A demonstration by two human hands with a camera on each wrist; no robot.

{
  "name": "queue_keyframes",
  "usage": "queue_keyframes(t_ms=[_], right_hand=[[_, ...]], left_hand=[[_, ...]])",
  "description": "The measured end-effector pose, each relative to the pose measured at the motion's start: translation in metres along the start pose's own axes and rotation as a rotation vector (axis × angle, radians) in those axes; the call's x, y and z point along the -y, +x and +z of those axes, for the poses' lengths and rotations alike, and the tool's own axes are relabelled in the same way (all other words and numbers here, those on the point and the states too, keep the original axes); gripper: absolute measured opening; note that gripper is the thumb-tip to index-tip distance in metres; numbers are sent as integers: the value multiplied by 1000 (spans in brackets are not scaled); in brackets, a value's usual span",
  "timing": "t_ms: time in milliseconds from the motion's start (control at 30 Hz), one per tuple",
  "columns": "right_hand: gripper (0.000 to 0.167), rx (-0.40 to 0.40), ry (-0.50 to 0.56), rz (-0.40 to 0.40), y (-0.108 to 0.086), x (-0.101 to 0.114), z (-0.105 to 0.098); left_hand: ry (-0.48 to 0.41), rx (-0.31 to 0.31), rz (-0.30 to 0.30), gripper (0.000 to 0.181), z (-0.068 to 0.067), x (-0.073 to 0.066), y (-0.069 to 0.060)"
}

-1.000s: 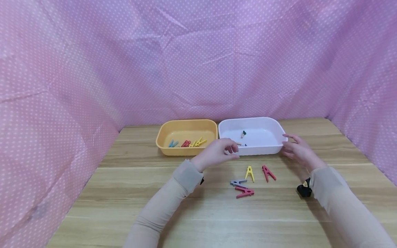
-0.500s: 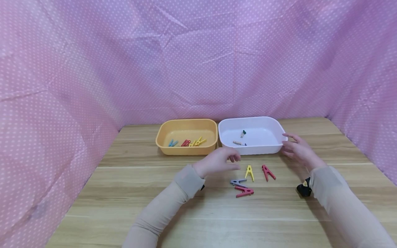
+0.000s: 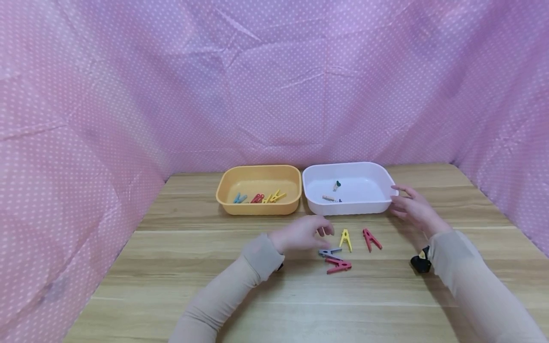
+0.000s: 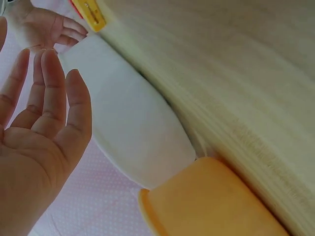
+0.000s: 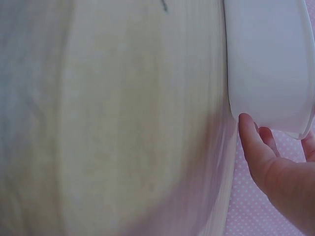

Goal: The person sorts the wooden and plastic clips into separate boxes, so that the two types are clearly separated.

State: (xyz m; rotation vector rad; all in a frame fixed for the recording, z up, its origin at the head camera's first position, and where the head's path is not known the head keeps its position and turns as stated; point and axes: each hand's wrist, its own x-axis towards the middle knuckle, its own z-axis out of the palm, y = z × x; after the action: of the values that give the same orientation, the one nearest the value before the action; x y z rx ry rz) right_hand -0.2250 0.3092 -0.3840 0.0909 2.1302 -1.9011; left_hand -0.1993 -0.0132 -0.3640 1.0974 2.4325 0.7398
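My left hand (image 3: 303,233) hovers over the table just left of the loose clothespins, its fingers relaxed and holding nothing. Closest to it is a grey-purple clothespin (image 3: 329,252), with a red clothespin (image 3: 339,266) lying against or very near that one. A yellow clothespin (image 3: 345,239) and a second red clothespin (image 3: 371,239) lie farther right. My right hand (image 3: 412,207) touches the right end of the white bin (image 3: 351,208) with extended fingers. In the right wrist view, the thumb (image 5: 252,140) rests by the bin's lower corner. The left wrist view shows the left palm (image 4: 37,152) bare.
To the left of the white bin stands a yellow bin (image 3: 257,209) holding blue, red and yellow clothespins. Small wooden clips (image 3: 328,198) lie in the white bin. A pink dotted cloth (image 3: 274,95) hangs behind the wooden table (image 3: 180,267).
My left hand has come down from in front of the white bin's near rim toward the loose clothespins. The right hand has stayed at the white bin's end.
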Motion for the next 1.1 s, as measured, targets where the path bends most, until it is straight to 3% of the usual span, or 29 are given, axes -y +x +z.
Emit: queue_keyframes(t_ms=[200, 467, 933, 1100], right_hand=[[68, -17, 3, 1, 2, -2, -2], [63, 4, -22, -15, 0, -1, -1], [55, 3, 11, -19, 0, -2, 0], [59, 3, 2, -18, 0, -2, 0]], left_hand=[[26, 15, 47, 26, 7, 2, 4], [9, 43, 11, 26, 13, 5, 11], [47, 68, -1, 29, 15, 4, 20], [73, 70, 2, 29, 16, 3, 20]])
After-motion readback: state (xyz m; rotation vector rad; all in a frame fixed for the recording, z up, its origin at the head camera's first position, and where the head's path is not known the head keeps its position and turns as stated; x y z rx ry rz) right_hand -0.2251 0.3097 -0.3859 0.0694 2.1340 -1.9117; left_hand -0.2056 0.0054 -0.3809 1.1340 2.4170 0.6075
